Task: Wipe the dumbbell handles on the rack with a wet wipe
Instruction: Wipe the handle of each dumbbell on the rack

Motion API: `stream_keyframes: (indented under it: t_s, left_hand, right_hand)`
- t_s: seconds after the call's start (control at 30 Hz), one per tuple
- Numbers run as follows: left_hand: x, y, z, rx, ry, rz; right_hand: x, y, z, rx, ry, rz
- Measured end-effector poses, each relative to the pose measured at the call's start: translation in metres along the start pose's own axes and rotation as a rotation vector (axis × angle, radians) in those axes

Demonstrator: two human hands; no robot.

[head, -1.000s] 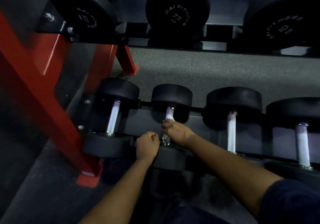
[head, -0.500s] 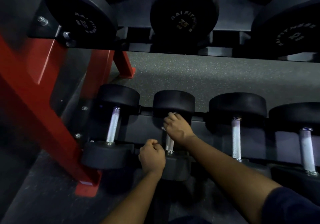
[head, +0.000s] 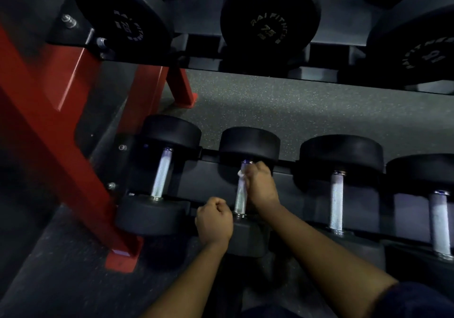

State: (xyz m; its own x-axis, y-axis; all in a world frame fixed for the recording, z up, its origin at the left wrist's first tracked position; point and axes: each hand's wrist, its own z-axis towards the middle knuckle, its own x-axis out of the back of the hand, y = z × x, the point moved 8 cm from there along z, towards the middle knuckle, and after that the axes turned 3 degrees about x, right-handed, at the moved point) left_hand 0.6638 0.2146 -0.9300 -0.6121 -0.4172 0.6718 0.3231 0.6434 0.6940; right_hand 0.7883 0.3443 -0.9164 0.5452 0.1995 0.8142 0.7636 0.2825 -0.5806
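On the lower tier of the rack (head: 292, 180), at centre frame, the second dumbbell (head: 249, 143) from the left, black-headed and judged heavy, is best left seated. Its stiff, knurled, pale steel handle (head: 240, 201) is gripped at the upper end by the right hand (head: 260, 187) through the wet wipe (head: 242, 176), a limp white scrap best wrapped round the bar. The left hand (head: 215, 219) is curled into an empty-looking fist just lower left.
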Motion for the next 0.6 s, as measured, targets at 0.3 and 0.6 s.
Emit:
stream_keyframes:
  t_s: [0.3,0.6]
  left_hand:
    - [0.003,0.005,-0.003,0.004,-0.001,-0.044]
    - [0.003,0.004,-0.004,0.038,-0.018,-0.059]
  right_hand:
    - [-0.048,0.045,-0.049,-0.519,-0.339,0.275]
    - [-0.044,0.062,0.008,-0.897,0.012,1.253]
